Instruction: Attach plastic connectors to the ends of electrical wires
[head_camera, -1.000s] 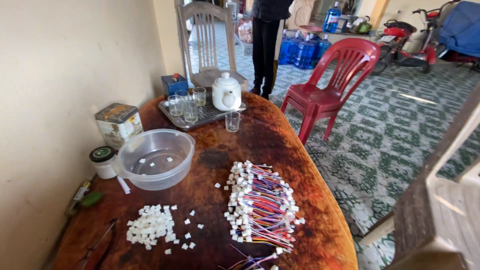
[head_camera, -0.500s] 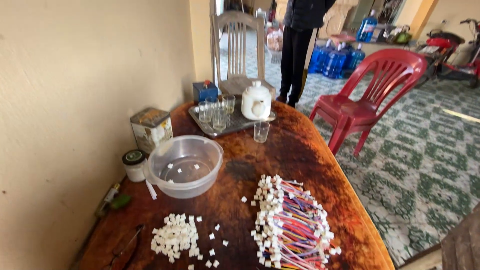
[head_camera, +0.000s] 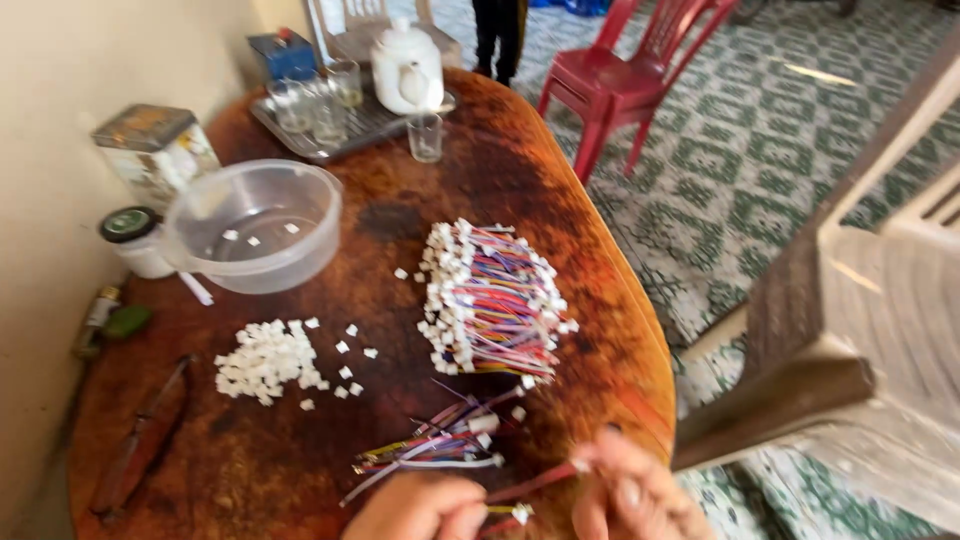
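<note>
At the bottom edge, my left hand (head_camera: 415, 508) and my right hand (head_camera: 632, 493) pinch a thin red wire (head_camera: 530, 482) between them, the right at its white-tipped end. Just above them lies a small loose bunch of coloured wires (head_camera: 430, 448). A large stack of coloured wires with white connectors (head_camera: 490, 300) lies mid-table. A pile of small white plastic connectors (head_camera: 265, 360) sits to the left on the round wooden table (head_camera: 560, 190).
A clear plastic bowl (head_camera: 255, 225) holds a few white pieces. Behind it stand a tin box (head_camera: 155, 150), a lidded jar (head_camera: 135, 240), a tray with glasses (head_camera: 320, 110) and a white teapot (head_camera: 407, 68). Red plastic chair (head_camera: 625, 85) beyond; grey chair (head_camera: 870, 330) at right; pliers (head_camera: 140, 440) front left.
The view has tilted down and moved closer to the table. Both hands have come into sight at the bottom, holding a wire. The small loose bunch is now visible.
</note>
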